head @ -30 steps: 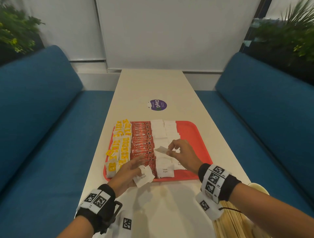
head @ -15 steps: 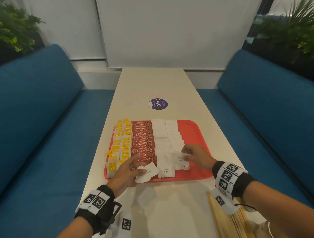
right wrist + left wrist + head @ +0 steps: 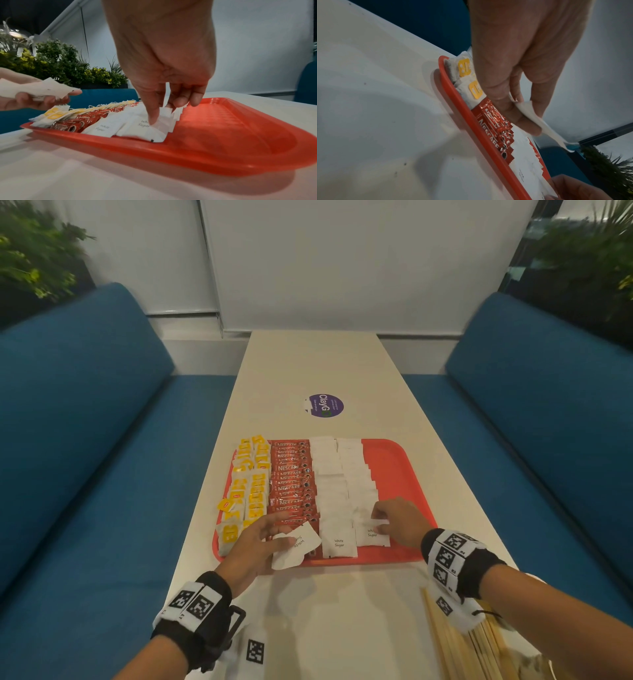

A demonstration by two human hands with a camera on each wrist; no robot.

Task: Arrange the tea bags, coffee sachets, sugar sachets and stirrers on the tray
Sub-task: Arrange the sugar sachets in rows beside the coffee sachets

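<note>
The red tray [image 3: 400, 470] lies on the long white table [image 3: 318, 364], near its front end, and carries four lengthwise columns: tea bags [image 3: 250, 491] with yellow tags at the left edge, red coffee sachets [image 3: 291, 477] beside them, then two overlapping columns of white sugar sachets [image 3: 335, 474]; the right-hand portion of the tray floor is bare red plastic. The right hand [image 3: 399, 517] is over the front of the rightmost sugar column — thumb and fingertips [image 3: 153, 119] pinch the nearest sachet [image 3: 371, 534], marked "White Sugar", which lies on the tray overlapping the one behind it. The left hand [image 3: 255, 544] hovers over the tray's front left corner, above the coffee and tea rows, and holds a few loose white sugar packets [image 3: 294, 546] between thumb and fingers — clear of the tray floor in the wrist view. A bundle of wooden stirrers [image 3: 469, 645] lies on the table off the tray, at the near right under the right forearm. A round purple sticker [image 3: 325, 405] sits on the table beyond the tray. Blue benches [image 3: 85, 440] flank the table on both sides.
</note>
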